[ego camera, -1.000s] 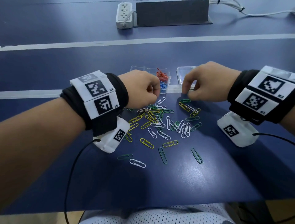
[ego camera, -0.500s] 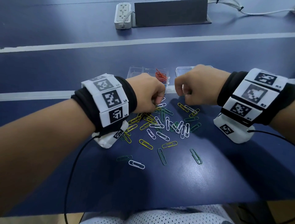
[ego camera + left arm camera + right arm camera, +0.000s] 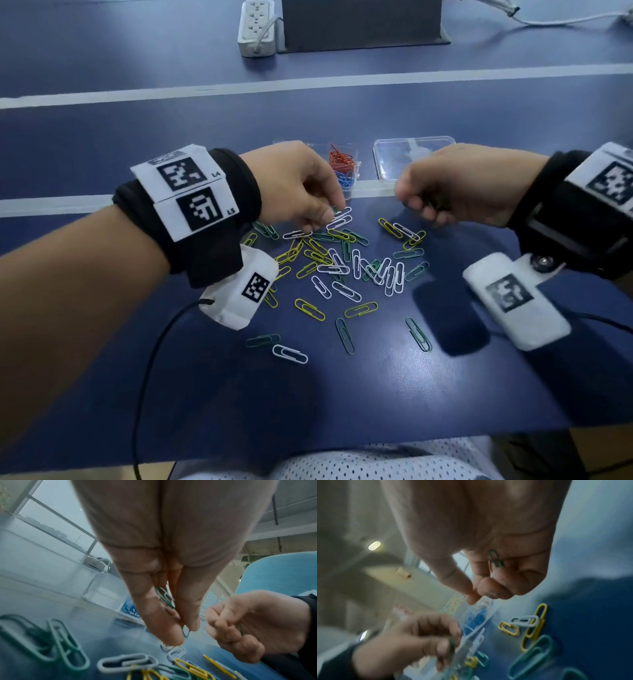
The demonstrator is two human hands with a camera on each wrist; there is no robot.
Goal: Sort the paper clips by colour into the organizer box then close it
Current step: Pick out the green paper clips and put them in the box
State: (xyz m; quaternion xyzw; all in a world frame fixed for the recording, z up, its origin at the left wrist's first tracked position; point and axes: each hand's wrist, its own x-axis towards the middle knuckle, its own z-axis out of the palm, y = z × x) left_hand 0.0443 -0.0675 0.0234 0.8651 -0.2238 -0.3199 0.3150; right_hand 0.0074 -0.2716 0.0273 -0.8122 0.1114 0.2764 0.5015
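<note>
1. Two green paper clips [image 3: 165, 599] sit pinched between thumb and fingers of the left hand [image 3: 301, 186], just above the near edge of the organizer box [image 3: 346, 171].
2. The right hand [image 3: 459, 185] is curled, with a green clip [image 3: 495, 558] tucked against its palm, to the right of the organizer box.
3. Red and blue clips already lie in the organizer box; its clear lid [image 3: 394, 161] rests beside it on the right.
4. The loose pile of clips [image 3: 346, 263] of green, yellow and white lies nearer the person than the organizer box.
5. Judged by looks, the clips are light, stiff, smooth wire that tangles easily; pinching one flat across its loops seems surest.
</note>
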